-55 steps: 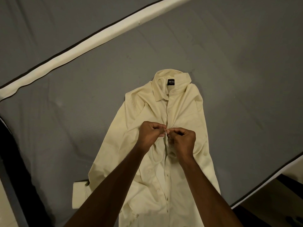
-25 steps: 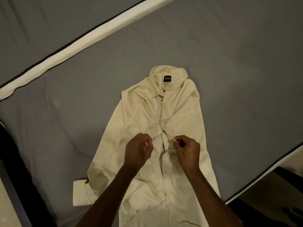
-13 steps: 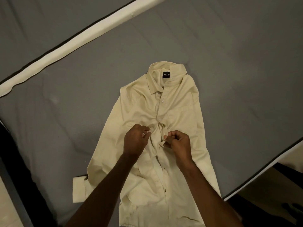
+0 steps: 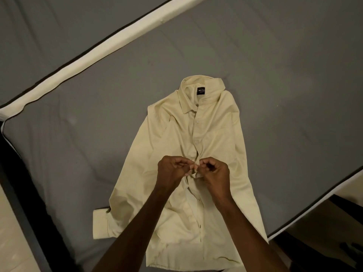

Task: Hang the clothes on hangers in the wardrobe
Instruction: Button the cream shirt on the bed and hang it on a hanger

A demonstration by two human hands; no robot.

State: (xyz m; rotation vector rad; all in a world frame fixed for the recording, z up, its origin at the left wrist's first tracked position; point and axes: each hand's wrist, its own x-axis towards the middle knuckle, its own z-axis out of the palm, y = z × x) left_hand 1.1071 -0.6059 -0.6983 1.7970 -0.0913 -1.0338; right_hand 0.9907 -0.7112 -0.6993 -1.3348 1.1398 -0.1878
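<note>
A cream button-up shirt (image 4: 172,138) lies front up on the grey bed (image 4: 275,79), collar pointing away from me, a black label inside the collar. Its left sleeve is folded under, with the cuff (image 4: 102,224) sticking out at the lower left. My left hand (image 4: 171,170) and my right hand (image 4: 215,173) meet at the button strip halfway down the shirt. Each hand pinches one edge of the strip with thumb and fingertips, the other fingers curled. No hanger or wardrobe is in view.
A cream-white band (image 4: 102,50) with dark edging crosses the bed diagonally at the upper left. The bed's dark frame (image 4: 25,193) runs down the left side beside pale floor (image 4: 11,242). The bed's near right edge (image 4: 314,203) drops to a dark floor.
Both hands moved from one button down to a lower spot on the strip, parted briefly, then came together again and pinched the fabric there. The view shifted slightly.
</note>
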